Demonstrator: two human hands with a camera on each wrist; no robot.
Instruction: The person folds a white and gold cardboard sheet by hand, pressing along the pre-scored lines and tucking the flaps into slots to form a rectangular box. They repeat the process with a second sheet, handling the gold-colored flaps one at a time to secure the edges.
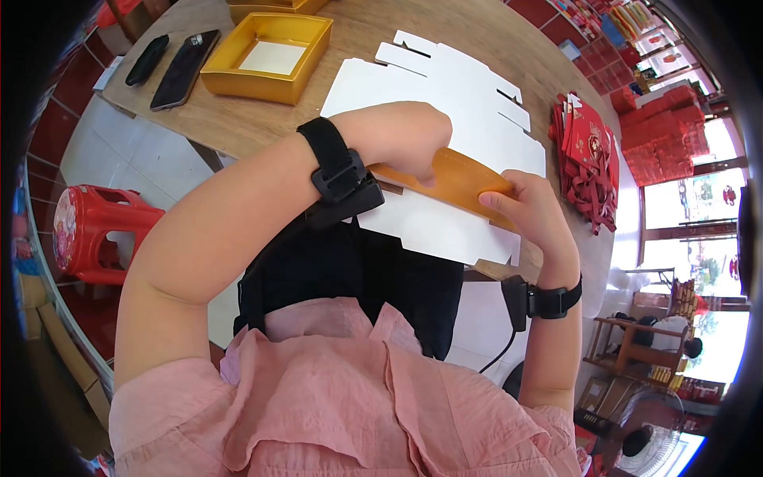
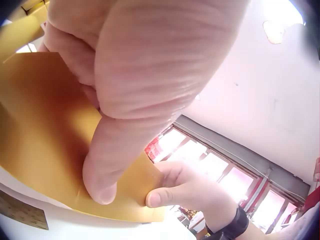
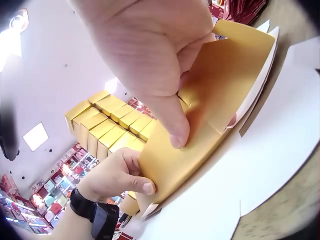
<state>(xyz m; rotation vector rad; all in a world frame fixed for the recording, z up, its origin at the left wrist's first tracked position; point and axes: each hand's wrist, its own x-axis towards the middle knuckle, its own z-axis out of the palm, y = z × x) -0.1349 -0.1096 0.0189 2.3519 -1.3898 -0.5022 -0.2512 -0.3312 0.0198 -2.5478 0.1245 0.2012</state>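
We see small print on the red bags (image 1: 584, 143), right of the gold card (image 1: 469, 184), too small for us to read; the faint marks along the card's far edge are equally unreadable to us. The card stands tilted over white sheets (image 1: 445, 79); we cannot tell whether it is joined to them. The left hand (image 1: 397, 143) pinches its left part, thumb on the near face; the right hand (image 1: 534, 205) pinches its right end likewise. Left of and beyond the card we find a gold tray (image 1: 246, 86), then a phone (image 1: 184, 70) and a dark case (image 1: 148, 60); the red stool (image 1: 103, 230) stands lower left. The notched sheets reach the near edge of the table (image 1: 477, 24); wood shows beyond the card, and between sheets and bags.
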